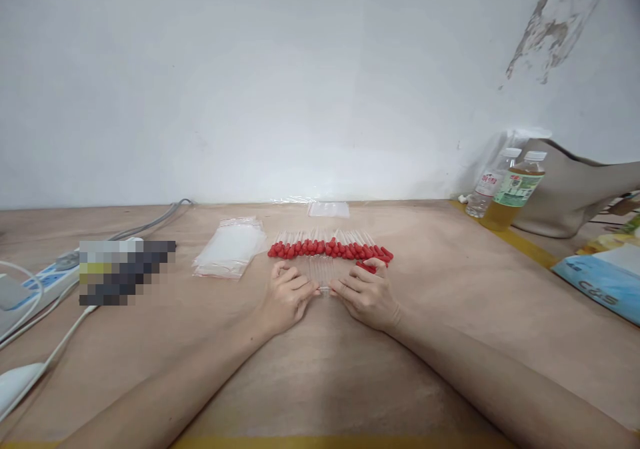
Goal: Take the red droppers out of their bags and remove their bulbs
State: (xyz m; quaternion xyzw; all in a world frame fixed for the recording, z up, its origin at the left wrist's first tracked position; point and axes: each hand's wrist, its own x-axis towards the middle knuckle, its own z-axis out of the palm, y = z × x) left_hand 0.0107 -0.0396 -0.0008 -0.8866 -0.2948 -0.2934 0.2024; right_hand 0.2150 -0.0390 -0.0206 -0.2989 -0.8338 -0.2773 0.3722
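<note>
A row of droppers with red bulbs (310, 247) and thin clear stems lies across the table, stems pointing towards the wall. Just in front of it is a small bundle of clear thin tubes (321, 270), side by side. My left hand (290, 295) is closed with its fingertips pinching the bundle's near left edge. From the other side my right hand (367, 295) pinches the near right edge, fingers curled. A few more red bulbs (366, 267) show behind the right hand's fingers, partly hidden. Whether a bag surrounds the tubes, I cannot tell.
Left of the row lies a stack of clear plastic bags (230, 249); another small stack (329, 209) is near the wall. A power strip (50, 281) with cables sits far left. Two bottles (515, 192), a grey bag (565, 189) and a blue tissue pack (600, 285) stand right.
</note>
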